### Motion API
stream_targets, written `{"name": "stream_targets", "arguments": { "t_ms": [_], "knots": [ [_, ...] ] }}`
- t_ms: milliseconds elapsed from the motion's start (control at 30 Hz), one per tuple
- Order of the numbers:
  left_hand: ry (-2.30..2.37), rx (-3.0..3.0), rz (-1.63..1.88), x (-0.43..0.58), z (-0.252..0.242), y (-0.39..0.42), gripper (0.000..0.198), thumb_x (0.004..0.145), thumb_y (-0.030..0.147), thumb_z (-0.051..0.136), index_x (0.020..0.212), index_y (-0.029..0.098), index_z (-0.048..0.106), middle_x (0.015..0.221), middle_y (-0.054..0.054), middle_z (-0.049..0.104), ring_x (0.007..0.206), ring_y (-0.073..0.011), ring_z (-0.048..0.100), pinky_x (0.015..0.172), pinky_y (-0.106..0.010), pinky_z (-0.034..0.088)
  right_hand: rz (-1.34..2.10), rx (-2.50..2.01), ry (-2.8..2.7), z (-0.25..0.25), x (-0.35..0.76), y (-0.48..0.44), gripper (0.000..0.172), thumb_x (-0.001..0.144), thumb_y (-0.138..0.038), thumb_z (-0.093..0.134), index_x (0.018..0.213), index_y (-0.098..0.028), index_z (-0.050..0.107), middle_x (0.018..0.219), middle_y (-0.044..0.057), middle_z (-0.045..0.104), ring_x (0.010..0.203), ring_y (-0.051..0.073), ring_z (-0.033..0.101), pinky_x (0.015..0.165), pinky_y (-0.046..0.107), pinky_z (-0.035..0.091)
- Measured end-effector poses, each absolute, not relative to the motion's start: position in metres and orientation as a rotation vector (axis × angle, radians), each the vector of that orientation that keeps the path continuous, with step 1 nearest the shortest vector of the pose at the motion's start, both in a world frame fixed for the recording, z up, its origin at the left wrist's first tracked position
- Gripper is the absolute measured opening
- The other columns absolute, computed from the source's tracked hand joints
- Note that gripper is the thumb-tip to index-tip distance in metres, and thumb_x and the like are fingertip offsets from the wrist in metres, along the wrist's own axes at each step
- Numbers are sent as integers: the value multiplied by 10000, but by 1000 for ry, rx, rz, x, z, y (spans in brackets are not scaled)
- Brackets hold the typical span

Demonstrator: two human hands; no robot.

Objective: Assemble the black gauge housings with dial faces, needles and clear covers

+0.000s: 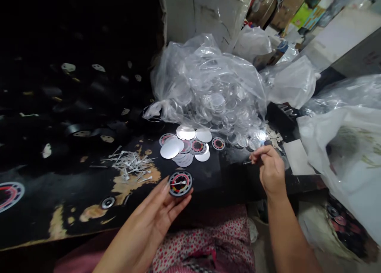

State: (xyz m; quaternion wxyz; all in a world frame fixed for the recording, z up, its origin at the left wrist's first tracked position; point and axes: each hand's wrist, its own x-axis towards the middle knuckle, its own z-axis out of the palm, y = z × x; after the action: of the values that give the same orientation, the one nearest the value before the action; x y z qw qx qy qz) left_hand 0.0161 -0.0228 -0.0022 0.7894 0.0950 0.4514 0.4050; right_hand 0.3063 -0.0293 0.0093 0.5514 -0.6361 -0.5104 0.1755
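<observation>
My left hand holds a small round dial gauge by its rim, face up. The gauge has a black, red and grey face with a white needle on it. My right hand is at the front edge of a heap of clear plastic discs, its fingers curled together. Whatever lies between those fingers, if anything, is hidden. Silver discs and printed dial faces overlap on the black table, beyond the gauge. One dial face lies by itself to their right.
White needle pointers are piled on the table at the left, near a small black ring-shaped part. Black gauge housings fill the dark far left. A clear plastic bag covers the disc heap. A white card lies at right.
</observation>
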Motion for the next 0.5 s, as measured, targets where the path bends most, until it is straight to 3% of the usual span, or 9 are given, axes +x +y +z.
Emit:
{"name": "stream_targets", "arguments": {
  "t_ms": [133, 267, 500],
  "knots": [
    [1019, 334, 982, 15, 5, -22, 363, 790, 429, 764, 1082, 214, 747, 1219, -79, 731, 1124, -270, 677, 917, -333, 595, -122, -1610, -1652, 39, 262, -35, 145, 884, -163, 541, 924, -198, 675, 963, 52, 665, 1007, 215, 578, 944, 403, 407],
    [1062, 408, 958, 15, 6, -24, 387, 771, 468, 773, 1097, 261, 759, 1278, -57, 708, 1184, -262, 648, 882, -269, 593, 319, -1408, -2122, 53, 195, -24, 110, 925, -208, 578, 974, -173, 670, 897, 33, 679, 873, 184, 582, 803, 337, 419],
    [1092, 401, 926, 12, -1, -26, 464, 718, 458, 820, 1149, 303, 746, 1336, -33, 676, 1251, -276, 608, 976, -320, 557, 58, -1319, -2424, 33, 159, -4, 177, 933, -164, 499, 818, -142, 632, 783, 65, 630, 774, 214, 518, 735, 357, 375]
  ]
}}
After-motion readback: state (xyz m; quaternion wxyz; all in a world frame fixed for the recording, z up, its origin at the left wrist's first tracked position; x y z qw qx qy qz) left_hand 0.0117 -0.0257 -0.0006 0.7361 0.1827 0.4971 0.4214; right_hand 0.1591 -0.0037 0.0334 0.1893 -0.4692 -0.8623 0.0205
